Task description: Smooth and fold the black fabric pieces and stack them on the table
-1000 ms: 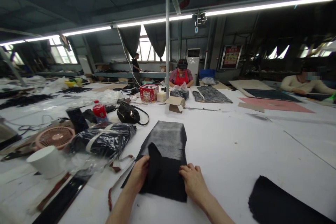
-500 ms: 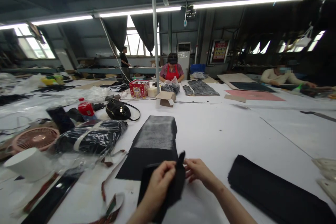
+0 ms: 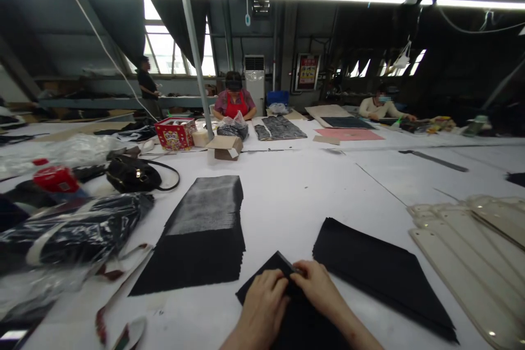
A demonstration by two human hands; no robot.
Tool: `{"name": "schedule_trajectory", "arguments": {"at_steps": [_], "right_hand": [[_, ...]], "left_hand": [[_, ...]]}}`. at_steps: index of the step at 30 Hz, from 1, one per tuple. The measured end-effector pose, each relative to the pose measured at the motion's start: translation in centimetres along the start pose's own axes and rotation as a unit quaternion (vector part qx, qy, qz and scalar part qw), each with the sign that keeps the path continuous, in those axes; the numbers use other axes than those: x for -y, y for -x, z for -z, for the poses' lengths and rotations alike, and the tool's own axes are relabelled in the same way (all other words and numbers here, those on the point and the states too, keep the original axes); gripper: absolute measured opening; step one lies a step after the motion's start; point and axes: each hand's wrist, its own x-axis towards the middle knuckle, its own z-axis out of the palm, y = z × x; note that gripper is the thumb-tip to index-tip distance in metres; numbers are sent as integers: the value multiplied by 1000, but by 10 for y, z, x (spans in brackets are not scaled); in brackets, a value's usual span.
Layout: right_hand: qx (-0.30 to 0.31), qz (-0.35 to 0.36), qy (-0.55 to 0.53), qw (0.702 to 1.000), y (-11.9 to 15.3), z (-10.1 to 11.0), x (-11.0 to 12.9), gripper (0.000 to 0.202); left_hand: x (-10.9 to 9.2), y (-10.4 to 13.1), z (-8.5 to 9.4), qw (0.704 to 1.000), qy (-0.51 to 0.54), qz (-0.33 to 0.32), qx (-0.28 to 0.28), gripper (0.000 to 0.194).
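Observation:
Close in front of me, a black fabric piece (image 3: pixel 305 325) lies on the white table with its far corner pointing away. My left hand (image 3: pixel 262 306) has its fingers curled together on the piece near that corner. At the corner's right edge, my right hand (image 3: pixel 318 287) pinches a folded strip of the same fabric between thumb and fingers. The hands are nearly touching. Left of them rests a stack of black fabric panels (image 3: pixel 197 260), greyish and shiny on its far half. On the right is another black fabric stack (image 3: pixel 377 268).
Cream templates (image 3: pixel 471 262) are piled at the right. Leftward lie a plastic-wrapped bundle (image 3: pixel 82 227), a black handbag (image 3: pixel 133 173) and a red-labelled bottle (image 3: pixel 57 180). A small open carton (image 3: pixel 225 147) stands farther back. Co-workers sit across the table.
My view has swung right. The fabric, held up before, now lies lower on the table. My right hand has come in from beside it and closed on its edge.

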Motion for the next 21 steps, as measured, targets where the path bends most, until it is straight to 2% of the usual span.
{"name": "schedule_trajectory", "arguments": {"at_steps": [2,4,7,10,15,21], "right_hand": [[-62,16,29,998,4,-15,2,24],[-127,54,82,987,7,-27,2,26],[-213,130,170,953,10,-42,-2,28],[-266,188,215,921,10,-51,-10,30],[-262,237,283,892,11,-58,-17,35],[-253,244,316,881,12,-60,-14,42]], "left_hand": [[11,-6,15,999,-33,23,7,37],[19,-12,21,998,-58,14,32,35],[22,-20,19,994,-86,1,63,25],[22,-23,16,992,-107,-4,66,28],[24,-23,11,989,-134,-14,63,50],[27,-22,8,992,-118,-8,50,46]]}}
